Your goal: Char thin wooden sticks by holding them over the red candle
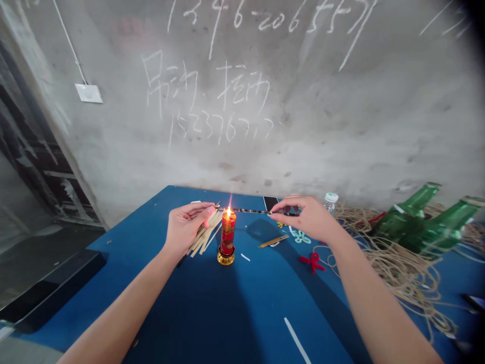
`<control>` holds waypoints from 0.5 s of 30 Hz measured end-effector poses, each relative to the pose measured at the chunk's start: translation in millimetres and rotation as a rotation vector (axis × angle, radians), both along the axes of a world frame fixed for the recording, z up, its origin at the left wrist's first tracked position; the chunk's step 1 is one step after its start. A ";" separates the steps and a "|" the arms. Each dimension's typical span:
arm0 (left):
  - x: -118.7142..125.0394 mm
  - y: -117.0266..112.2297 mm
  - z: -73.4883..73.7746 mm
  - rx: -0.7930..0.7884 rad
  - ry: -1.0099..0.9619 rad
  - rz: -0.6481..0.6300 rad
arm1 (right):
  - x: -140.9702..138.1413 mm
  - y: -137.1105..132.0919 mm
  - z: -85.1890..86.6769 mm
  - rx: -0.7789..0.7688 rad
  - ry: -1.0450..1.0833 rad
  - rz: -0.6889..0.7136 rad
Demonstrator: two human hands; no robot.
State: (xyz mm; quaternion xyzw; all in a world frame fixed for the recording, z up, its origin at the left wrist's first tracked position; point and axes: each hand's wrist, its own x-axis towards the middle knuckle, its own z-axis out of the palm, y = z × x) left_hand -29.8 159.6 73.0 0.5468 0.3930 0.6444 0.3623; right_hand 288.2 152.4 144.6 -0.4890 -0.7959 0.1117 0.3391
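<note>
A lit red candle (228, 235) stands upright on a gold base (226, 259) on the blue table. Level across its flame runs a thin, dark, speckled strip (250, 210). My left hand (190, 225) pinches the left end of this strip, just left of the flame. On the other side my right hand (305, 215) has thumb and fingers closed on the strip's right part, whose dark end shows past the fingertips. Behind and below my left hand lies a bundle of pale flat wooden strips (206, 236), partly hidden by the hand.
A brown flat strip (273, 241), a mint knotted cord (301, 236) and a red knotted cord (313, 263) lie at right. Farther right are tangled rope (394, 268), green bottles (411, 210) and a clear bottle (331, 202). A phone (270, 202) lies near the wall.
</note>
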 end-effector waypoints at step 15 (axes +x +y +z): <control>1.5 -2.3 0.0 0.039 0.023 0.009 | -7.2 -0.2 -3.8 0.041 0.041 0.022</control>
